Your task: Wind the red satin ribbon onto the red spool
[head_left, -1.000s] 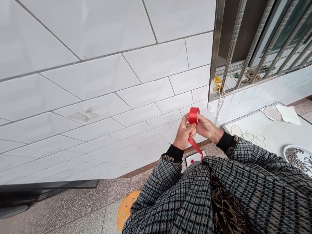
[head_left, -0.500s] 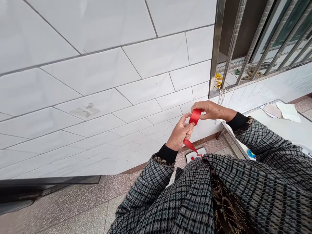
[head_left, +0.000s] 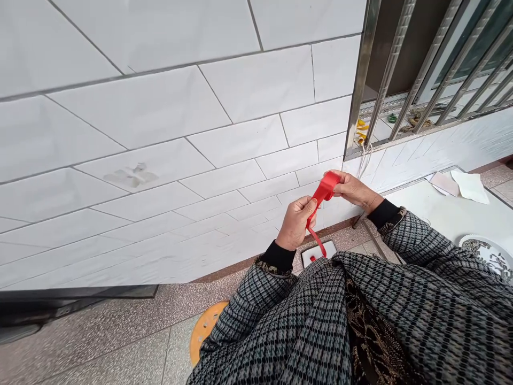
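Firstly, at the left, an orange stool with holes (head_left: 203, 330) stands on the speckled floor (head_left: 120, 321). Next comes the left hand (head_left: 294, 222), whose thumb and fingers are closed and pinch the red ribbon (head_left: 319, 199); below this hand a loose tail hangs in front of a white thing (head_left: 329, 248) on the floor, and whether its end is there or hidden by the coat (head_left: 308, 321), I cannot tell. Compared with half a second ago, the hands are a little more apart: then the left fingers were at the roll (head_left: 329, 181) itself, now a straight strip spans from them up to it. This suggests, in my judgement, that the ribbon is being unwound. The right hand (head_left: 355, 190) is half closed and holds the roll by its side. Further right, the worktop (head_left: 425, 206) carries papers (head_left: 471, 187) and a white plate (head_left: 489, 247) with small dark pieces. No brand, label or writing is readable.
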Motion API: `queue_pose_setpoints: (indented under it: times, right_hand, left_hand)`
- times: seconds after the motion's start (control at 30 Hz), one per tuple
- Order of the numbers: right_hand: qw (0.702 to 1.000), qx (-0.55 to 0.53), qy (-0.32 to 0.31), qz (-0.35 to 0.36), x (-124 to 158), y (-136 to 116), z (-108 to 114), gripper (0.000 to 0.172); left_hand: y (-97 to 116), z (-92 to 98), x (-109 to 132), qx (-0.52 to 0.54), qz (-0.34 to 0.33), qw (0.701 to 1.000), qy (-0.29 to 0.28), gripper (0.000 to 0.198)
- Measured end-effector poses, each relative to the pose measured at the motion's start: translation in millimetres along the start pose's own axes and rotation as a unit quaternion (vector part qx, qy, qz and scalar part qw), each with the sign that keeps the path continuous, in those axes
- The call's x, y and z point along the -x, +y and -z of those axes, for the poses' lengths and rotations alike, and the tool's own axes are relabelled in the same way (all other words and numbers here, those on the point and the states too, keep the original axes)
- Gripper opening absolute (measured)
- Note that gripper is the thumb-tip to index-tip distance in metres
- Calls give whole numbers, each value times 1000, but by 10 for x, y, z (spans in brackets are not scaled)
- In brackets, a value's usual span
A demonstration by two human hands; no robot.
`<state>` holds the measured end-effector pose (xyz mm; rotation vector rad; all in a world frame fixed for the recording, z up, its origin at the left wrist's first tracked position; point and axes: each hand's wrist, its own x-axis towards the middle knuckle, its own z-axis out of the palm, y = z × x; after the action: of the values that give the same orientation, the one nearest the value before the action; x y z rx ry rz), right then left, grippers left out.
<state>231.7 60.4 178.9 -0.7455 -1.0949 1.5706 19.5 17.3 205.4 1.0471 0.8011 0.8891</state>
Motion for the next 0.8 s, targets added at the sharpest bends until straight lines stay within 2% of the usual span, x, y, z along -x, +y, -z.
queue_pose_setpoints:
  times: [0.17, 0.33, 0.43, 0.57, 0.67, 0.8]
  right_hand:
    - [991, -133, 21, -16, -6, 213, -116, 35]
    - [982, -187, 27, -29, -5, 277, -219, 35]
    - [975, -213, 43, -37, -7, 304, -281, 31]
    - [962, -255, 64, -67, -27, 382, -343, 26]
    - [949, -290, 70, -100, -43, 433, -381, 22]
    - [938, -315, 77, -119, -55, 449, -426, 20]
  left_hand:
    - [-46, -42, -23, 18, 11, 1000, -11, 58]
    - [-95, -59, -76, 45, 22, 999, -7, 58]
    - [-117, -79, -105, 48, 7, 998, 38, 58]
    - [-130, -102, -145, 23, -60, 992, 110, 53]
    - [-127, -90, -181, 0, -78, 991, 107, 58]
    - [-114, -29, -211, 23, -62, 995, 79, 65]
